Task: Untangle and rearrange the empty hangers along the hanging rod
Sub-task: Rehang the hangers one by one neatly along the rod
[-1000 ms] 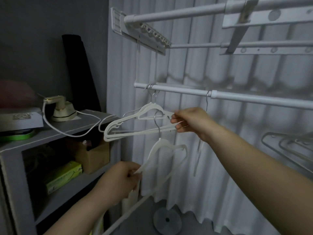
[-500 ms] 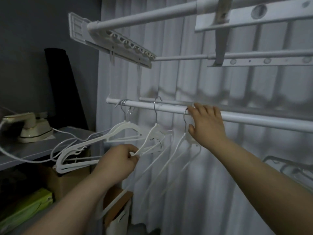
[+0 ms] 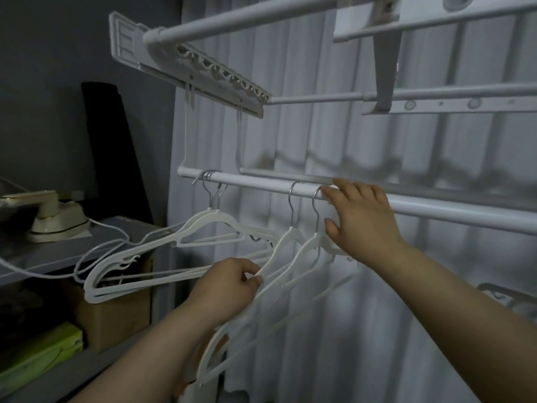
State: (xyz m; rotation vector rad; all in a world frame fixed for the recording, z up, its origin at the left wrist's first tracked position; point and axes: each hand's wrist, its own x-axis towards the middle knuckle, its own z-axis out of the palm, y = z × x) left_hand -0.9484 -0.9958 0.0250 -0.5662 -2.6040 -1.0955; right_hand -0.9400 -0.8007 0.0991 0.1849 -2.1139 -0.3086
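Now, in the head view, the white hanging rod [image 3: 261,184] slopes down to the right in front of a pale curtain [image 3: 319,141]. At the rod's left end a bundle of hangers [image 3: 203,225] hangs by crowded hooks, its white arms overlapping and fanned out past the left end of the rod. Further right along the rod two single hangers hang close together: the middle hanger [image 3: 290,232] and, just beside it, the right hanger [image 3: 315,239], both turned nearly edge-on. The left hand [image 3: 229,286] is below the rod, its fingers curled and pinching the sloping shoulder of the middle hanger. The right hand [image 3: 363,222] lies on the rod with its fingers straight and slightly spread. Its fingertips [image 3: 331,194] touch the rod right beside the right hanger's hook, and its thumb sits below the rod near that hanger's neck, clasping nothing. Above the rod is a white drying rack [image 3: 203,68]. Left of the rod and lower stands a grey shelf [image 3: 58,254] with an iron [image 3: 55,219] on top and a cardboard box [image 3: 116,315] underneath
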